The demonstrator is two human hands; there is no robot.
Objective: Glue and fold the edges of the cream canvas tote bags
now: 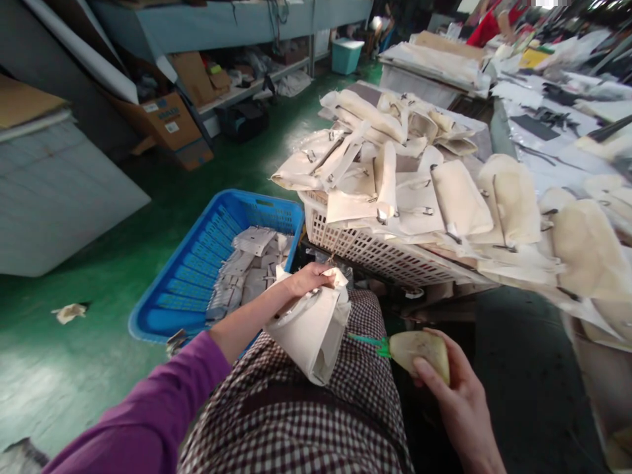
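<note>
Cream handbag [309, 336] is over the checked cloth [368, 401] on the lap, its top pinched in the left hand [310, 279]. The right hand [461, 385] grips a green-nozzled squeeze bottle [419, 349], tip near the bag.

Tilted cream bag [309, 329], green-tipped bottle [412, 347] sideways

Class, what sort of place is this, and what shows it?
Probably a workshop or small factory making bags: many similar pale items that look like bags lie heaped over a white basket, a blue basket holds pale pieces, and the left hand grips another such item.
</note>
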